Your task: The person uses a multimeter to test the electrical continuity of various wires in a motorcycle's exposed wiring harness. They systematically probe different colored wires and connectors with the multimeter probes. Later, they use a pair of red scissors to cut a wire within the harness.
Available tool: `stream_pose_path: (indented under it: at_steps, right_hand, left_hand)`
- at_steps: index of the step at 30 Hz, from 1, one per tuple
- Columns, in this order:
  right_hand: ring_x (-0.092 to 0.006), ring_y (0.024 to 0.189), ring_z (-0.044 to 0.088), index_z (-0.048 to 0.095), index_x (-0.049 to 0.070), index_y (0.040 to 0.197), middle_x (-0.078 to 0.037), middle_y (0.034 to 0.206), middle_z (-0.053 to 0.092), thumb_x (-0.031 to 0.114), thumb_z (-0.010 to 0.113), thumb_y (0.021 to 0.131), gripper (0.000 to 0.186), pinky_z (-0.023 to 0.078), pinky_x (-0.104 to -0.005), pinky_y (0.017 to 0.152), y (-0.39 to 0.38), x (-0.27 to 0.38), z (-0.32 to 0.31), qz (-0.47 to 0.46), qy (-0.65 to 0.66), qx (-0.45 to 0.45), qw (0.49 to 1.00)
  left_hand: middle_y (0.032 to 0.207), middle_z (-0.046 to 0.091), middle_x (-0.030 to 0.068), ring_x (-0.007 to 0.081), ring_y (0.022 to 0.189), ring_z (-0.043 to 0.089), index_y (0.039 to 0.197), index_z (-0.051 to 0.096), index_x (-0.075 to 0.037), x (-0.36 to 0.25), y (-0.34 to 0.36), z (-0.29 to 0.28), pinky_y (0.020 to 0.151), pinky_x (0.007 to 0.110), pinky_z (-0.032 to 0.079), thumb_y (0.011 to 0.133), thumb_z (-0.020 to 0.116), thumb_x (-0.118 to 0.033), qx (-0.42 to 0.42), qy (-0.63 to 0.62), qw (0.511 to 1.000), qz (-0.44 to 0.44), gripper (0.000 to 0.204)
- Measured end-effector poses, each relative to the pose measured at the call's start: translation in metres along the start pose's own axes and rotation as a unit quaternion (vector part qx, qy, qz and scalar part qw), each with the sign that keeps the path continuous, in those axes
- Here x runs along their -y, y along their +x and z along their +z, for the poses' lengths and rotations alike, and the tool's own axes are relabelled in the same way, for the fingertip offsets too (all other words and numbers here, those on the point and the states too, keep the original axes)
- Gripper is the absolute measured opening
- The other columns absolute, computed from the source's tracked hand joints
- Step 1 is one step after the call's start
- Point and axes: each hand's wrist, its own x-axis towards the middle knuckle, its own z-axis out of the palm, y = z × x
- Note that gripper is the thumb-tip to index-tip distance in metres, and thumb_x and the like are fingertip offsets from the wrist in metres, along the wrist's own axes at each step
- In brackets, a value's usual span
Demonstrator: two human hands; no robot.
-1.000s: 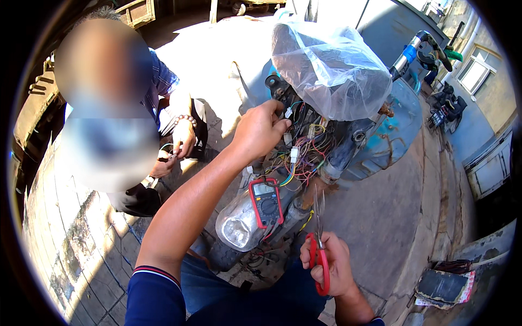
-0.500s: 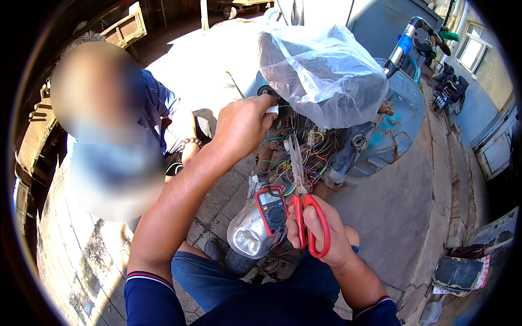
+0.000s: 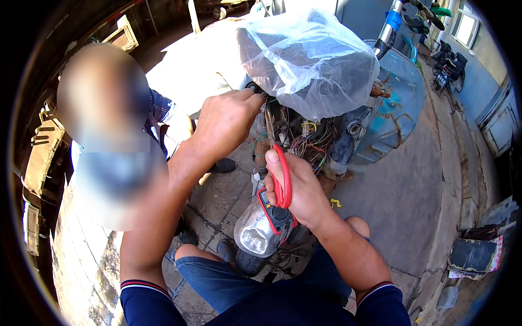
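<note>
My right hand (image 3: 304,190) is wrapped round the red handles of a pair of scissors (image 3: 284,176), whose blades point up toward my left hand and appear nearly closed. My left hand (image 3: 228,119) is closed, its fingertips by the scissor tips; whatever it pinches is hidden. Just right of the blades lies a tangle of coloured wires (image 3: 311,142) on a worn machine frame. Below my right hand, a red and dark multimeter (image 3: 278,216) rests on a shiny rounded metal housing (image 3: 252,239), partly covered by that hand.
Beyond the wires sits a boxy part under clear plastic (image 3: 310,60). A chrome handlebar (image 3: 387,30) rises at the far right, near a blue weathered panel (image 3: 402,103). Another person (image 3: 157,108) is close on my left. A dark flat block (image 3: 473,255) lies at the right.
The scissors have moved up and left to my left hand, their blades drawing closer together. My left hand has shifted slightly left, and the white piece in its fingers no longer shows.
</note>
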Motion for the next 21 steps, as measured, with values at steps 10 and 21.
stream_pose_path:
  at_steps: [10,21]
  right_hand:
    - [-0.0108,0.047,0.052,0.05,0.006,0.079,-0.003,0.057,0.052,0.045,0.056,0.105,0.047,0.043,-0.0277,0.046,-0.006,0.002,-0.002,-0.011,-0.021,0.001,1.0]
    - [-0.0095,0.064,0.055,0.048,0.003,0.113,-0.004,0.08,0.057,0.025,0.054,0.107,0.023,0.046,-0.0245,0.059,-0.085,-0.012,-0.028,0.011,-0.014,0.059,0.998]
  left_hand:
    - [0.083,0.063,0.0091,0.0289,0.083,0.068,0.096,0.064,-0.004,0.003,0.0,0.001,0.066,0.041,0.056,0.076,0.064,-0.007,-0.005,0.033,0.998,0.054,0.02]
    - [0.089,0.067,0.0126,0.0343,0.083,0.068,0.101,0.07,-0.007,0.008,-0.135,-0.009,0.072,0.044,0.054,0.082,0.073,-0.011,0.135,-0.11,0.972,-0.158,0.019]
